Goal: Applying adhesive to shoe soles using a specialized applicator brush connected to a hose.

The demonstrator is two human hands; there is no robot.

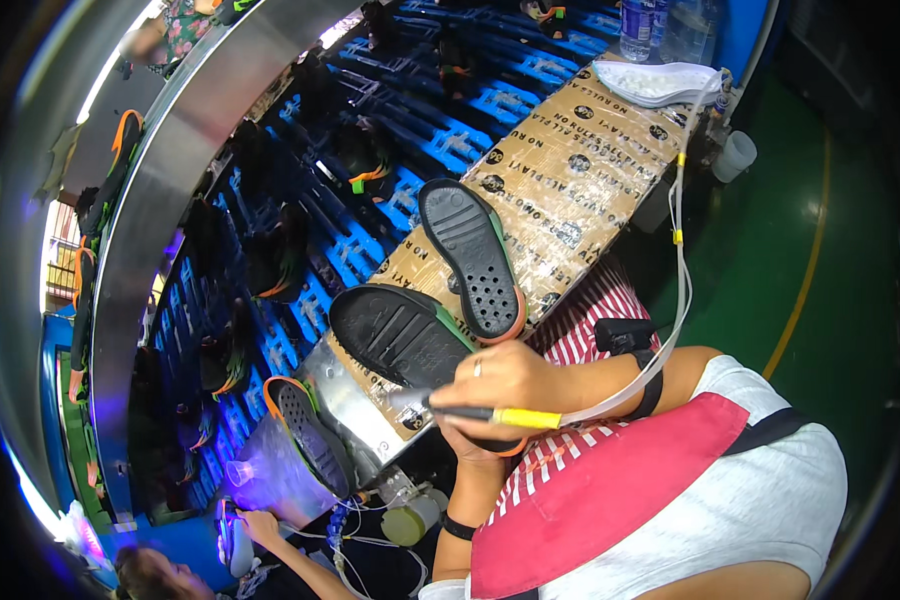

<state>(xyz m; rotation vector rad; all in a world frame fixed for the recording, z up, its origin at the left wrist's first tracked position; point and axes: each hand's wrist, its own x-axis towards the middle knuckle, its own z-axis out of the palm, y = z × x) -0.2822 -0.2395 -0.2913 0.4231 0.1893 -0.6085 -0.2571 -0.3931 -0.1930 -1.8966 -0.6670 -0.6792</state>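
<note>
My left hand (pixel 467 442) grips the lower end of a black shoe sole (pixel 395 335) with a green and orange edge; part of that hand is hidden behind my right one. In my right hand (pixel 510 380) is a brush (pixel 465 411) with a dark handle and yellow tape, joined to a clear tube (pixel 630 390). Its blurred tip lies over the sole's lower part. Beyond it, a second black sole (pixel 470 255) with round holes rests on the cardboard-covered bench (pixel 595 175). A third sole (pixel 310 440) stands tilted at the metal plate (pixel 355 410), to the left.
A conveyor with blue slats (pixel 460 145) carries dark shoe parts along the bench's far side. White trays (pixel 655 82) and plastic bottles (pixel 638 30) stand at the far right end, near a white cup (pixel 735 157). At lower left, a co-worker's hand (pixel 260 527) holds a shoe part.
</note>
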